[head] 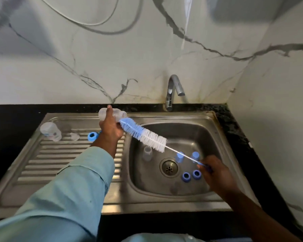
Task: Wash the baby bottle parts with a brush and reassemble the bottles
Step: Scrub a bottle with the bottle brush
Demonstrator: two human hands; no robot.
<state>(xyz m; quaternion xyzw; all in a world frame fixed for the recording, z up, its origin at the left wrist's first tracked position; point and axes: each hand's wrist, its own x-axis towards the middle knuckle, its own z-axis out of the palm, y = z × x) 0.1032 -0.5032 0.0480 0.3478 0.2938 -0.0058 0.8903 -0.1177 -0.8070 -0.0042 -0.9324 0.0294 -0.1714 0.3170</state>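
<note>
Marble-veined wall behind a steel sink [215, 119], tap [173, 89] running. Left hand [110, 126] curls round a clear bottle [102, 114] above the drainboard [42, 163]; right hand [215, 173] pinches the brush [143, 133] by its handle, bristles at the bottle's mouth. Washing looks early — one bottle [50, 131], a teat [74, 136] and a ring [92, 136] lie on the drainboard, apparently washed. In the basin two rings [186, 176], two caps [179, 157] and another bottle [147, 152] wait — no reassembly yet.
</note>
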